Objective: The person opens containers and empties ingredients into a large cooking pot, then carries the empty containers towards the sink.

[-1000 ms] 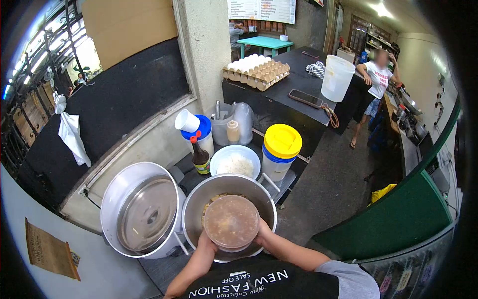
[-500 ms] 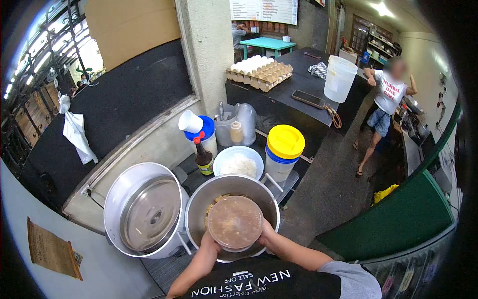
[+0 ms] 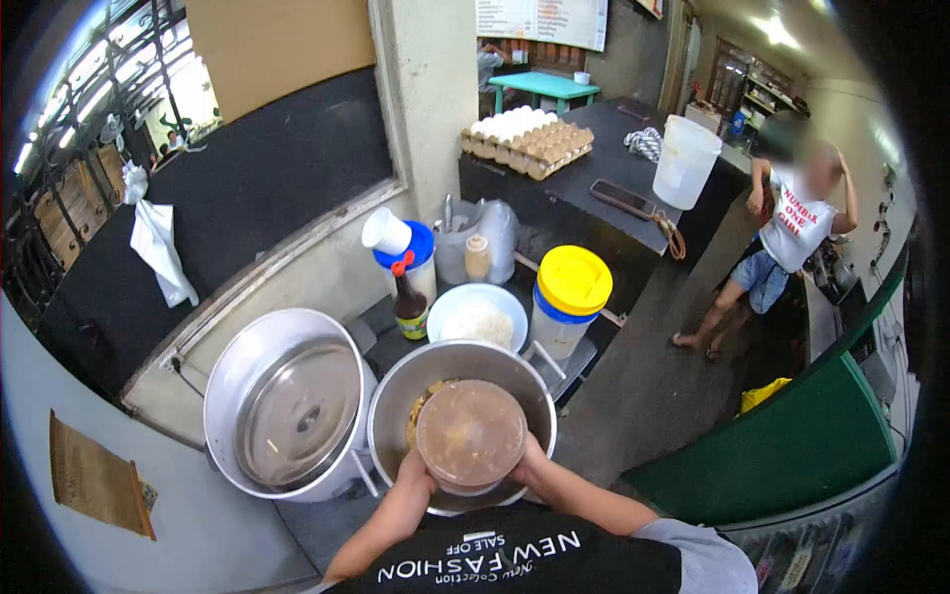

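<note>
A round lidded container with brownish contents (image 3: 471, 434) is held level over the large metal pot (image 3: 383, 396). My left hand (image 3: 416, 477) grips its left side and my right hand (image 3: 531, 465) its right side; the fingertips are hidden beneath it. Brown pieces of food (image 3: 420, 408) show inside the pot, left of the container. Behind the pot stands a light blue bowl of white food (image 3: 477, 319). On the left, a second big pot (image 3: 226, 396) has a round metal lid (image 3: 300, 414) lying inside.
A dark sauce bottle (image 3: 410, 305), a white cup (image 3: 386, 231) and a yellow-lidded tub (image 3: 574, 281) stand behind the pots. Egg trays (image 3: 529, 145), a phone (image 3: 622, 198) and a clear pitcher (image 3: 686, 163) are on the black counter. A person (image 3: 792, 228) stands in the aisle.
The person in the aisle has come closer. My view has shifted slightly, while both hands keep hold of the container over the pot.
</note>
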